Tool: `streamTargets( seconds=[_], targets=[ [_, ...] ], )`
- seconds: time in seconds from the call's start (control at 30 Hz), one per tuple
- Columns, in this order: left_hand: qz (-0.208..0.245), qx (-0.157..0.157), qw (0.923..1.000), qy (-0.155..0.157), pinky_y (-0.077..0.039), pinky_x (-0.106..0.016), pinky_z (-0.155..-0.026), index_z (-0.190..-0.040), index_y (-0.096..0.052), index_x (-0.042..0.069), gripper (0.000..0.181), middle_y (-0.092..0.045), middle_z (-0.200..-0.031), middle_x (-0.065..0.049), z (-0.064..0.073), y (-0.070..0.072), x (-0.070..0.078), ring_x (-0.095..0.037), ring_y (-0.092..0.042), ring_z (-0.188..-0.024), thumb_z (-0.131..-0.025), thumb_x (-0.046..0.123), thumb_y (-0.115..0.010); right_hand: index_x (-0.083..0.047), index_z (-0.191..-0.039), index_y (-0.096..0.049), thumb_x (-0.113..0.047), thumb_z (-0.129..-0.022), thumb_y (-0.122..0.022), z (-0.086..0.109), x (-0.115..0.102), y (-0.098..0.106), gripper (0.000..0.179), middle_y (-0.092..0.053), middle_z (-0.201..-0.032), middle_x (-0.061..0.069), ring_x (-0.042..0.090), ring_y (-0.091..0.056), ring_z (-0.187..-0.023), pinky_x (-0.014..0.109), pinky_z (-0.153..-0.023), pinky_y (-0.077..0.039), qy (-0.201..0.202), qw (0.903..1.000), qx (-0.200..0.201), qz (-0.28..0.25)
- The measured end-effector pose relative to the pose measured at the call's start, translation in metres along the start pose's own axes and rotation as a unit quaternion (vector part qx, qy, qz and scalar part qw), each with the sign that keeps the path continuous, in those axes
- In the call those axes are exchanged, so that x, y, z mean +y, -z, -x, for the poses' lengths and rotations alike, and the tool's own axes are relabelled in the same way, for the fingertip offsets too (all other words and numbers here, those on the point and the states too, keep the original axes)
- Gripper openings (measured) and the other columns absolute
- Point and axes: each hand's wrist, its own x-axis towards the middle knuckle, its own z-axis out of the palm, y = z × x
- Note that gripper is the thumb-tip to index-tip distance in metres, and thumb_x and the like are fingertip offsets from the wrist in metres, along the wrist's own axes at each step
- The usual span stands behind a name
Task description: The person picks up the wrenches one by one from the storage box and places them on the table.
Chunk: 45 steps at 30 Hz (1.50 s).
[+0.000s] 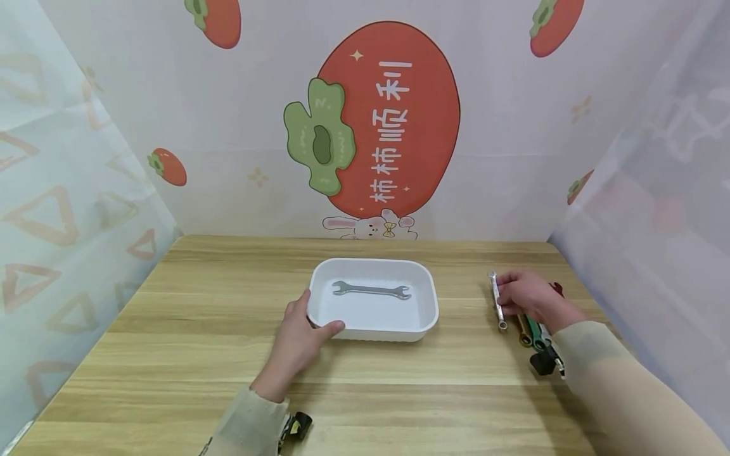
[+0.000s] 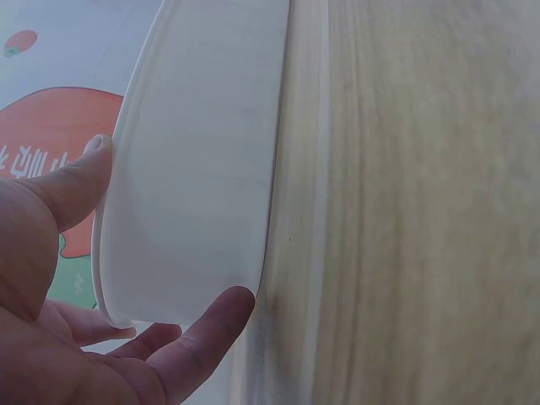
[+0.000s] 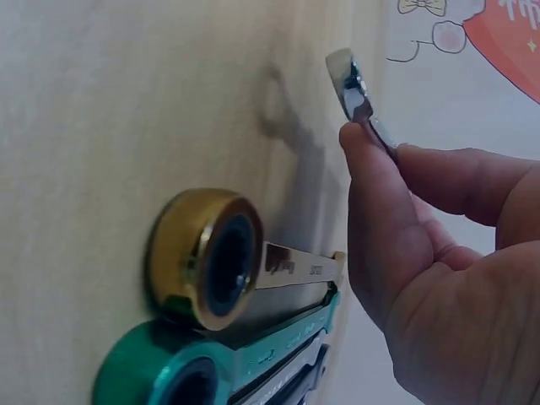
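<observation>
A white plastic tray stands on the wooden table with a silver open-end wrench lying inside. My left hand grips the tray's left front corner, thumb along the near rim and fingers on the left side; the left wrist view shows the tray's outer wall between thumb and fingers. Over on the right, my right hand pinches a small silver combination wrench between thumb and fingers, held above the table. Below that hand lie a gold ratchet wrench and a green ratchet wrench.
Past the green wrench lie further silver and dark wrenches, partly hidden. A red tool end shows behind the right wrist. Printed cloth walls enclose the wooden table at the back and both sides.
</observation>
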Motion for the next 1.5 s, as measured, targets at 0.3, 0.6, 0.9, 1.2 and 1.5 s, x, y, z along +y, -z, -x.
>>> streamTargets(
  seconds=[0.3,0.6,0.9,1.2,1.5],
  targets=[
    [0.005,0.000,1.0000,-0.005,-0.040,-0.055,-0.098,-0.156,-0.030,0.006,0.097,-0.045,-0.136,-0.022,0.000,-0.001,0.000,-0.036,-0.051,-0.113,-0.081,0.033,-0.085,0.011,-0.134,-0.042,0.009,-0.091,-0.059,0.005,0.002,-0.004,0.046,-0.050,-0.114,0.023,0.026,-0.058,-0.083,0.037,-0.068,-0.057,-0.019,0.9984,0.029,0.044],
    [0.007,-0.001,0.9999,-0.007,-0.040,-0.055,-0.099,-0.156,-0.029,0.007,0.096,-0.044,-0.138,-0.022,0.000,0.001,-0.002,-0.036,-0.050,-0.114,-0.082,0.034,-0.084,0.013,-0.132,-0.046,0.004,-0.091,-0.058,0.008,0.002,-0.001,0.044,-0.050,-0.119,0.029,0.030,-0.059,-0.089,0.036,-0.071,-0.057,-0.032,0.9952,0.024,0.090],
    [0.005,-0.001,1.0000,-0.006,-0.039,-0.055,-0.099,-0.156,-0.029,0.006,0.097,-0.042,-0.140,-0.023,0.001,0.001,0.000,-0.038,-0.049,-0.117,-0.082,0.033,-0.084,0.015,-0.119,-0.056,0.002,-0.089,-0.058,0.009,0.006,0.004,0.032,-0.058,-0.110,0.027,0.027,-0.062,-0.079,0.037,-0.065,-0.057,-0.002,0.9802,0.029,0.196],
    [0.003,0.002,1.0000,-0.009,-0.040,-0.055,-0.098,-0.157,-0.028,0.006,0.097,-0.043,-0.140,-0.022,0.001,0.000,-0.002,-0.037,-0.050,-0.115,-0.082,0.033,-0.084,0.013,-0.113,-0.057,-0.002,-0.094,-0.054,0.021,-0.007,0.001,0.024,-0.061,-0.091,0.018,0.025,-0.062,-0.070,0.037,-0.062,-0.056,0.013,0.9733,0.036,0.226],
    [0.002,0.002,0.9999,-0.013,-0.040,-0.055,-0.097,-0.156,-0.030,0.007,0.096,-0.045,-0.136,-0.021,0.000,-0.001,-0.005,-0.036,-0.051,-0.113,-0.082,0.034,-0.084,0.017,-0.145,-0.029,-0.007,-0.098,-0.055,0.022,-0.004,-0.002,0.059,-0.058,-0.112,0.026,0.029,-0.064,-0.087,0.041,-0.076,-0.057,-0.014,0.9990,-0.011,0.041]
  ],
)
